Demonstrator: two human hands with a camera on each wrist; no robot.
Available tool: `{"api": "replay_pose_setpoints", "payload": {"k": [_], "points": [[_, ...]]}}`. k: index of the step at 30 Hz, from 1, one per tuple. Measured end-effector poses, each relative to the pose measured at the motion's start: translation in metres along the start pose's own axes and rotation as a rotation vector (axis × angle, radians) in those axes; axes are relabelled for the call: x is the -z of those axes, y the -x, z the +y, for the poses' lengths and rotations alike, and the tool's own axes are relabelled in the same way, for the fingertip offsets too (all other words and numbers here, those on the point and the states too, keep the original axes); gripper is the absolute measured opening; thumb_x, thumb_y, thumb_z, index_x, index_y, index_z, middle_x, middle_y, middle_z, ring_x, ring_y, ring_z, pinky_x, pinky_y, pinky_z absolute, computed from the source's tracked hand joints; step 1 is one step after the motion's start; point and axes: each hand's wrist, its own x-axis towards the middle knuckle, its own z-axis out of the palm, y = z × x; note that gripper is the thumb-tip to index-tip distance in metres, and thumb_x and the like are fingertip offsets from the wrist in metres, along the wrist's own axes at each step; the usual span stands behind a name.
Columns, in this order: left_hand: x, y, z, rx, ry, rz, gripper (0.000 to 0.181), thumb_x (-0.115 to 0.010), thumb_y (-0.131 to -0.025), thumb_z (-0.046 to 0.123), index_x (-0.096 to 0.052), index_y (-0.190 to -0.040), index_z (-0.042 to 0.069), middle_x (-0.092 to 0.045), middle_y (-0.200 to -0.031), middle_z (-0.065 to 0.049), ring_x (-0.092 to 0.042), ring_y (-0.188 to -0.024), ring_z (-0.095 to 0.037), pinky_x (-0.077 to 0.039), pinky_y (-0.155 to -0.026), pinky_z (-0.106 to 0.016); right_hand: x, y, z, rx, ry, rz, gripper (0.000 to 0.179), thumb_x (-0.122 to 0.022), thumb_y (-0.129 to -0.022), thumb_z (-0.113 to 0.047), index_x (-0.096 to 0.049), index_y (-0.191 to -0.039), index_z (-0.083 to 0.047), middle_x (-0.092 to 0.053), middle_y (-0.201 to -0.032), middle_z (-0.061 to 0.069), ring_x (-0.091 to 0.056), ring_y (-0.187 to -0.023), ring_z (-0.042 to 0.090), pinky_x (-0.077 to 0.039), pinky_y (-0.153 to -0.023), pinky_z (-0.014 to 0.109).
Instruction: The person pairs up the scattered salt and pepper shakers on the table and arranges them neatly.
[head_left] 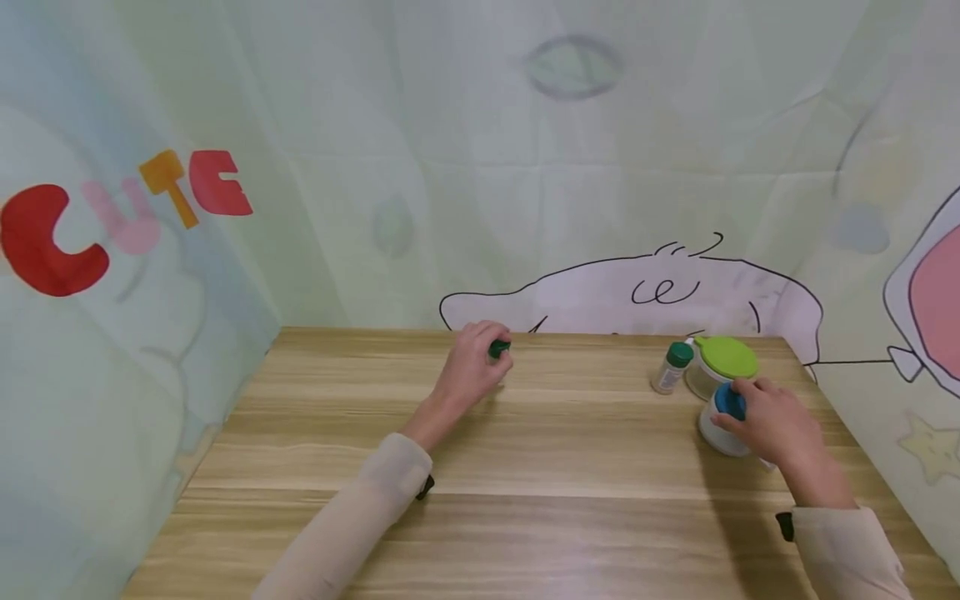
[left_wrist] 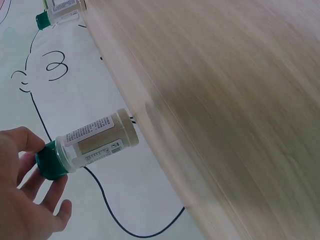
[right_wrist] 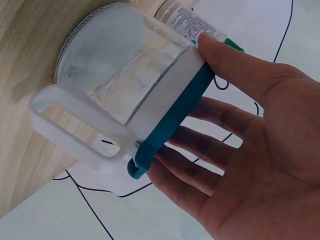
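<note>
My left hand [head_left: 474, 360] pinches the green cap [left_wrist: 49, 161] of a clear spice jar [left_wrist: 97, 142] near the table's back edge. The jar has a white printed label and beige contents; whether its base touches the wood I cannot tell. On the right, my right hand [head_left: 776, 419] grips the blue lid [right_wrist: 175, 120] of a clear seasoning pot [right_wrist: 125, 55] with a white collar and white side handle [right_wrist: 75, 120]. Its thumb lies on the collar, with the other fingers around the lid's far side. The pot appears upright at the table's right side.
Behind the blue-lidded pot stand a second green-capped spice jar [head_left: 670, 368] and a pot with a lime-green lid [head_left: 727, 357], close together. The wood-grain table [head_left: 570, 450] meets a printed cloth backdrop [head_left: 337, 225] at its back edge.
</note>
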Motion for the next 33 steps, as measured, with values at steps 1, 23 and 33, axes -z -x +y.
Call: {"api": "replay_pose_setpoints", "payload": {"k": [1, 23, 33], "points": [[0.002, 0.001, -0.001, 0.005, 0.002, 0.002, 0.016, -0.073, -0.085, -0.006, -0.074, -0.100, 0.000, -0.076, -0.107, -0.014, -0.067, -0.099, -0.032, -0.057, -0.092, -0.045, 0.000, 0.000, 0.001, 0.000, 0.001, -0.002, 0.075, -0.075, -0.098, -0.036, -0.047, -0.144, 0.016, -0.043, -0.142, 0.047, -0.045, -0.125, 0.067, -0.048, -0.094, 0.078], [0.048, 0.029, -0.036, 0.126, -0.026, 0.007, 0.016, -0.071, -0.085, -0.007, -0.073, -0.101, -0.003, -0.076, -0.116, -0.019, -0.066, -0.115, -0.040, -0.052, -0.106, -0.052, -0.001, -0.001, 0.001, 0.007, 0.005, 0.010, 0.074, -0.074, -0.098, -0.035, -0.047, -0.143, 0.017, -0.044, -0.141, 0.048, -0.045, -0.123, 0.067, -0.047, -0.095, 0.078], [0.068, 0.040, -0.049, 0.177, -0.050, 0.010, 0.019, -0.071, -0.087, -0.005, -0.074, -0.105, -0.003, -0.075, -0.118, -0.018, -0.065, -0.119, -0.039, -0.050, -0.109, -0.052, -0.001, 0.000, 0.000, 0.012, 0.014, 0.008, 0.073, -0.074, -0.099, -0.035, -0.046, -0.143, 0.017, -0.043, -0.142, 0.048, -0.044, -0.124, 0.069, -0.047, -0.096, 0.078]]}}
